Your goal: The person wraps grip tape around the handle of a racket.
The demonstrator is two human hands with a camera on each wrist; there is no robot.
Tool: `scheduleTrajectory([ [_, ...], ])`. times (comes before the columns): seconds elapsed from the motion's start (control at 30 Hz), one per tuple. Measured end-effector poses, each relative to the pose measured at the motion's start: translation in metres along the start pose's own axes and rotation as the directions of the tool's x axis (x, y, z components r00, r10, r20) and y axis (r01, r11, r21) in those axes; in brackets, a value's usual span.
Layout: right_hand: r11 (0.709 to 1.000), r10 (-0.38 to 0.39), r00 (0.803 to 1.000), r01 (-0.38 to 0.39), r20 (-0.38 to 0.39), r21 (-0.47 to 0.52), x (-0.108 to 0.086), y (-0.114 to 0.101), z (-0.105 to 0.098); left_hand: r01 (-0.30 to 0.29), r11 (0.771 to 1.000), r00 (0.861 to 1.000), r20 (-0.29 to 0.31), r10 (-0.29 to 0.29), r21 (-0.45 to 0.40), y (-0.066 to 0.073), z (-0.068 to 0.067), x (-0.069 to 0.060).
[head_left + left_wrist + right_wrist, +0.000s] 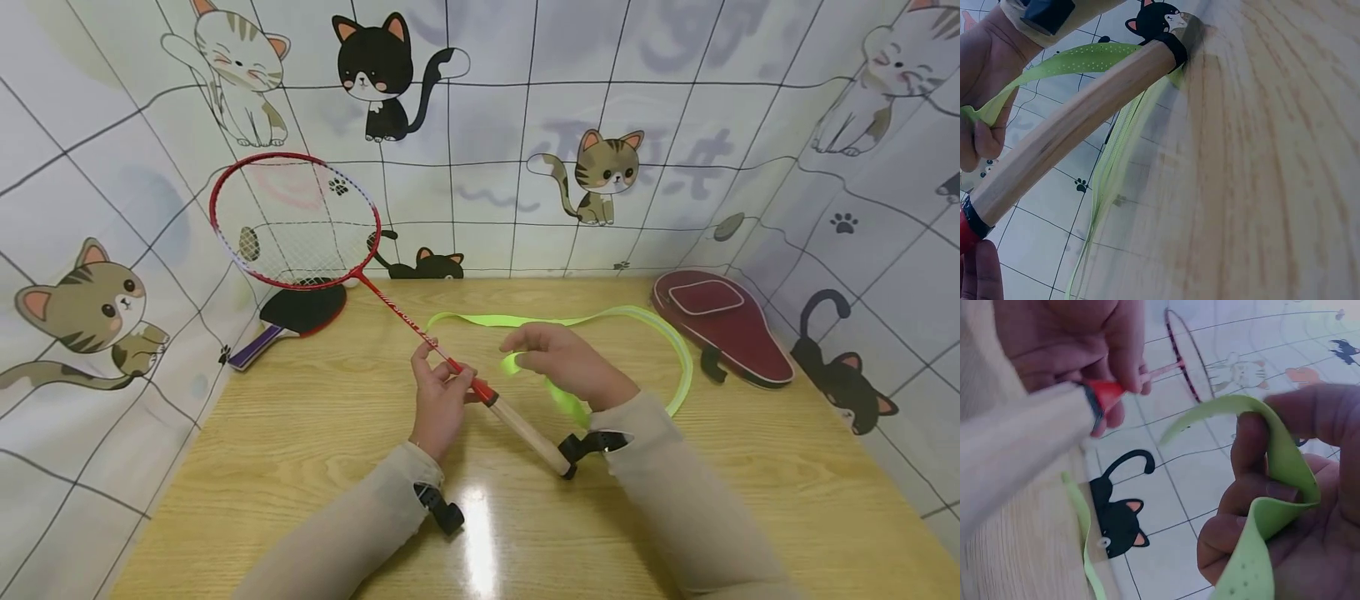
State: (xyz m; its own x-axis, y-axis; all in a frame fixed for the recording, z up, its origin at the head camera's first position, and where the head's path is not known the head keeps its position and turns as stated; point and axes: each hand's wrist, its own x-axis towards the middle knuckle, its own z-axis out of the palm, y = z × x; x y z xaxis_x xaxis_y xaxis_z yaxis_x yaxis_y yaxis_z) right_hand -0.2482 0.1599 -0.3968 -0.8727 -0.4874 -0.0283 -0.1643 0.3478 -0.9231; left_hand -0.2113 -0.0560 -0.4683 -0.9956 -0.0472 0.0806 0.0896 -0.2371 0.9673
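A red badminton racket (405, 318) slants across the head view, its strung head at upper left and its bare wooden handle (528, 433) toward the middle of the table. My left hand (441, 400) pinches it at the red cone above the handle. My right hand (566, 362) holds a lime-green perforated grip tape (1285, 462) between thumb and curled fingers, a short end sticking out. From there the tape runs down past the wrist, and a long stretch loops over the table behind. In the left wrist view the wooden handle (1079, 125) shows a dark band near each end.
A table tennis paddle (307, 308) with a purple handle lies at the back left of the wooden table (300, 433). At the back right lies a dark red paddle case (723, 329). Cat-patterned cloth walls (495, 125) stand behind and on both sides.
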Motion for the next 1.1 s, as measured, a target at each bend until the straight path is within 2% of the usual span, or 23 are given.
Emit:
scheduleTrajectory([
  [0.13, 0.995, -0.076, 0.997, 0.075, 0.0, -0.069, 0.003, 0.0, 0.009, 0.004, 1.0, 1.0, -0.003, -0.004, 0.019, 0.0, 0.0, 0.001],
  [0.3, 0.975, -0.171, 0.984, 0.175, 0.043, -0.137, 0.005, 0.001, 0.016, 0.0, 1.0, 1.0, -0.001, 0.0, 0.005, 0.0, 0.001, 0.003],
  [0.43, 0.968, -0.172, 0.982, 0.182, 0.071, -0.175, 0.004, 0.004, 0.018, -0.004, 1.0, 1.0, 0.015, 0.004, -0.018, -0.001, 0.001, 0.002],
  [0.63, 0.969, -0.192, 0.976, 0.206, 0.108, -0.138, 0.006, 0.009, 0.023, 0.003, 1.0, 1.0, 0.016, -0.003, -0.009, -0.004, -0.002, 0.001],
  [0.87, 0.959, -0.153, 0.984, 0.169, 0.086, -0.228, 0.004, 0.011, 0.028, 0.009, 1.0, 1.0, 0.025, -0.009, -0.002, -0.004, -0.003, -0.001],
  [1.1, 0.954, -0.161, 0.984, 0.174, 0.071, -0.246, 0.006, 0.013, 0.032, -0.012, 1.0, 0.999, 0.04, 0.012, 0.007, -0.003, -0.003, -0.001],
])
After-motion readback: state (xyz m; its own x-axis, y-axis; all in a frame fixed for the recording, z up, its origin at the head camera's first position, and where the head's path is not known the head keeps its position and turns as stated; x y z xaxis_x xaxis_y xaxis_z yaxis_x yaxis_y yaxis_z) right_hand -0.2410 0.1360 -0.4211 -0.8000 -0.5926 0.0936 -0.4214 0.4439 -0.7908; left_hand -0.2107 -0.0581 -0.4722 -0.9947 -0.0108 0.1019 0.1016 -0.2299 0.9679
